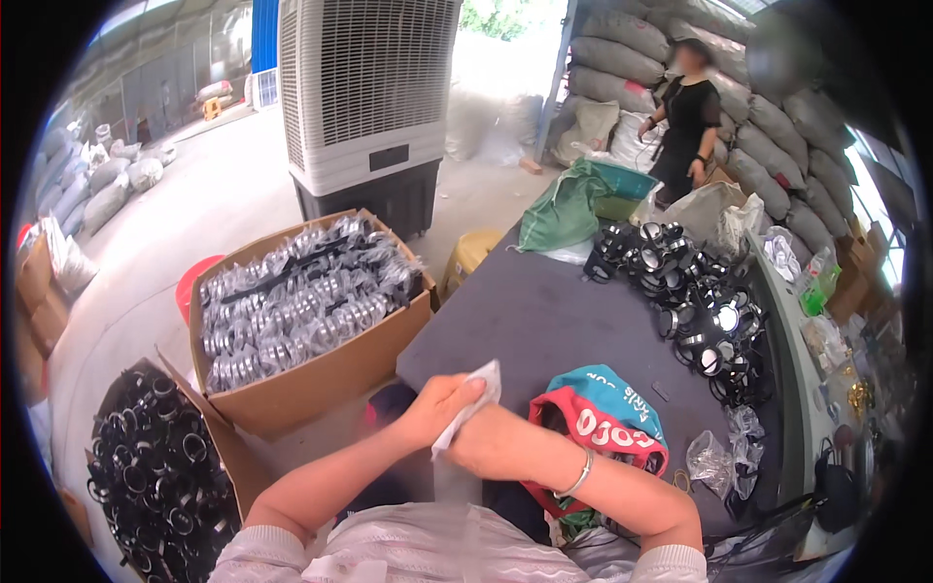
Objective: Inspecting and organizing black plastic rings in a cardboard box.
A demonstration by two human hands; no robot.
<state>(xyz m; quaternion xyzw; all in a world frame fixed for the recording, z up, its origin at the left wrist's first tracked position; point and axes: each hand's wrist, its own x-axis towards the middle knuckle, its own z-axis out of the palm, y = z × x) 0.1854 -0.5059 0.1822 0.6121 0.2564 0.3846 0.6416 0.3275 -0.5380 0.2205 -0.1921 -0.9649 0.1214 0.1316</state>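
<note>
Hands together: left hand (434,412) gripping white cloth (489,384), right hand (489,445) against it, its grip unclear. Cloth between hands. Red-and-blue fabric (604,386) just right of right hand; black round pieces (680,282) beyond; carton (335,382) forward-left of hands.

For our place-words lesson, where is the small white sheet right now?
In the head view, the white sheet is below centre, between the left hand and the right hand, by the grey table's near edge.
</note>
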